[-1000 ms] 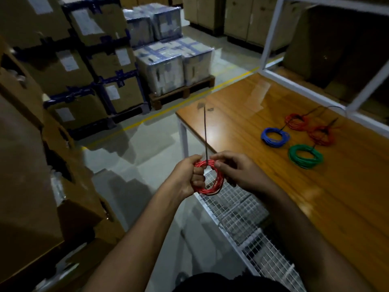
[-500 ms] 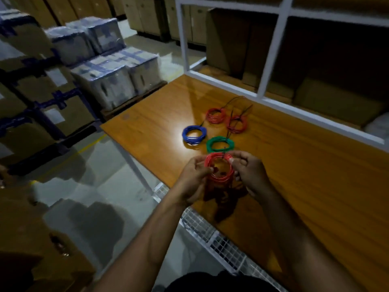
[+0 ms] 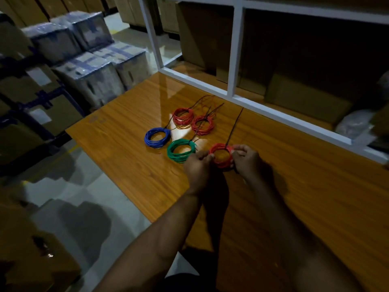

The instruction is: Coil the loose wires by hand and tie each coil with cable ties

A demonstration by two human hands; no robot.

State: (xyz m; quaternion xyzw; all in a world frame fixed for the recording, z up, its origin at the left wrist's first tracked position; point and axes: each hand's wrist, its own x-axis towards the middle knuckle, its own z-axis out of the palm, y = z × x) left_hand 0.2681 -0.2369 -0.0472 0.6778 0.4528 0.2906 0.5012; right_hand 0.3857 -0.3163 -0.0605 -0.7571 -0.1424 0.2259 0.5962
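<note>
Red coil (image 3: pixel 221 158), centre frame just over the desk (image 3: pixel 130 148) — left hand (image 3: pixel 197 165) and right hand (image 3: pixel 246 159) each pinching a side, cable tie (image 3: pixel 233 128) tail sticking up. Tying looks done; next, set it beside the green coil (image 3: pixel 181 151).

A warehouse: wrapped cartons (image 3: pixel 88 66) on pallets, shelving (image 3: pixel 233 49).
</note>
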